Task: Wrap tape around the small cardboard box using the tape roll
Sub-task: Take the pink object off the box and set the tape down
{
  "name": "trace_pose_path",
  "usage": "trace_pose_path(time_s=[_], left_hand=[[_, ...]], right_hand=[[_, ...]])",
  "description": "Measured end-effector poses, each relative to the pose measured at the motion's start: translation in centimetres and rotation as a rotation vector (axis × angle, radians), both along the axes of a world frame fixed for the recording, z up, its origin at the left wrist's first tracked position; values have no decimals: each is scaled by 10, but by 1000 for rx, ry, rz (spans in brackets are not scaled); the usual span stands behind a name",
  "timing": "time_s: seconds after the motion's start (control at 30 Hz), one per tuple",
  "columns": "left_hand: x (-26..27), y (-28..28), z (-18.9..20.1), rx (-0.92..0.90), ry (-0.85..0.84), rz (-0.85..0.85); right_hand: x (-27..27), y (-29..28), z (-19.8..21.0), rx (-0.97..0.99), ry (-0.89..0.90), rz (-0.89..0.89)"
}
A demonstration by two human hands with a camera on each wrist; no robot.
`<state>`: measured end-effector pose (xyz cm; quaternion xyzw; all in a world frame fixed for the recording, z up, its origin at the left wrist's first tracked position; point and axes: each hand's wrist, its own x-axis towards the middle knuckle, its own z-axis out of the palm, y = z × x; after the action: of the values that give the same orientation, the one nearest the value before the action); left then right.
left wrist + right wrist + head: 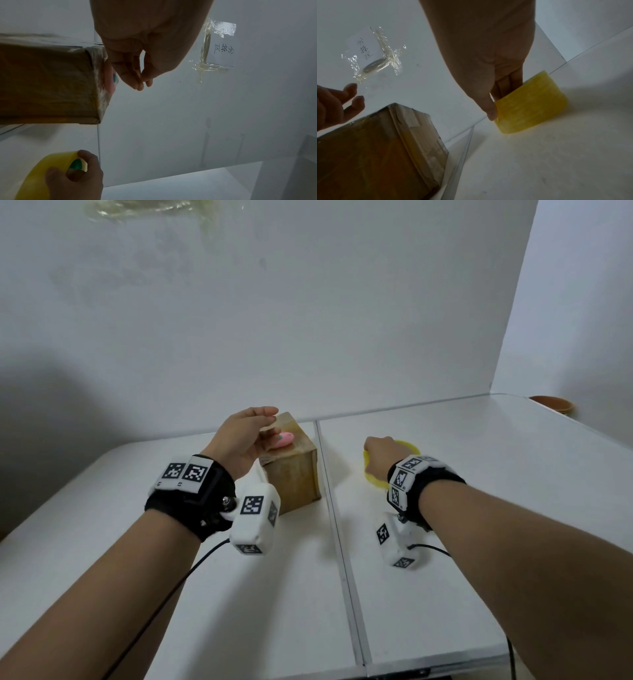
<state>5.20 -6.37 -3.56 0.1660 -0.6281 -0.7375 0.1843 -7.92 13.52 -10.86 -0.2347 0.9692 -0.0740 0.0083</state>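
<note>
A small brown cardboard box point(294, 477) point(48, 83) point(373, 155), with clear tape over its faces, stands on the white table point(479, 542) just left of the centre seam. A small pink object point(285, 438) point(109, 79) lies on its top. My left hand point(263, 419) point(137, 75) hovers over the box top with relaxed fingers and holds nothing. To the right, my right hand point(378, 455) point(493, 105) grips the yellow tape roll point(409, 447) point(530, 102) point(34, 175) on the table, thumb outside and fingers in the core.
A seam point(335, 525) splits the table between box and roll. A white backboard point(308, 320) stands close behind both. A taped paper note point(221, 46) point(373, 54) hangs on it. An orange bowl-like thing point(551, 404) sits at the far right edge.
</note>
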Motion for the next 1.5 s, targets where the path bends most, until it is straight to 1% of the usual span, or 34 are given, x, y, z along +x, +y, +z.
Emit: trace_pose_path(time_s=[0.1, 0.17, 0.23, 0.3, 0.33, 0.4, 0.5, 0.6, 0.67, 0.83, 1.13, 1.3, 1.4, 1.5], left_hand=[[-1, -11, -4, 2, 17, 32], [0, -20, -4, -29, 26, 54], [1, -28, -4, -56, 30, 76], [4, -35, -4, -63, 35, 94], [5, -38, -4, -63, 34, 102], [10, -44, -4, -61, 26, 108], [18, -51, -7, -61, 15, 108], [27, -57, -10, -57, 10, 110], [31, -61, -12, -58, 5, 110], [32, -62, -15, -40, 0, 96], [32, -48, -10, -35, 16, 83], [34, -44, -7, -36, 18, 94], [34, -41, -3, -29, 23, 94], [30, -35, 2, -63, 25, 78]], right_hand=[[-2, -5, 7, -1, -61, -26], [0, -12, 18, -65, -11, -48], [6, -24, 32, -200, 117, 25], [16, -42, 47, -325, 190, 172], [22, -53, 53, -360, 185, 242], [33, -77, 63, -389, 120, 336], [47, -104, 70, -329, -26, 384], [55, -117, 71, -178, -75, 391], [56, -118, 68, -168, -70, 378], [59, -112, 64, -287, -99, 353], [61, -100, 58, -516, -85, 384], [60, -100, 56, -481, -98, 370], [54, -100, 56, -567, -123, 320], [47, -87, 61, -686, -86, 229]])
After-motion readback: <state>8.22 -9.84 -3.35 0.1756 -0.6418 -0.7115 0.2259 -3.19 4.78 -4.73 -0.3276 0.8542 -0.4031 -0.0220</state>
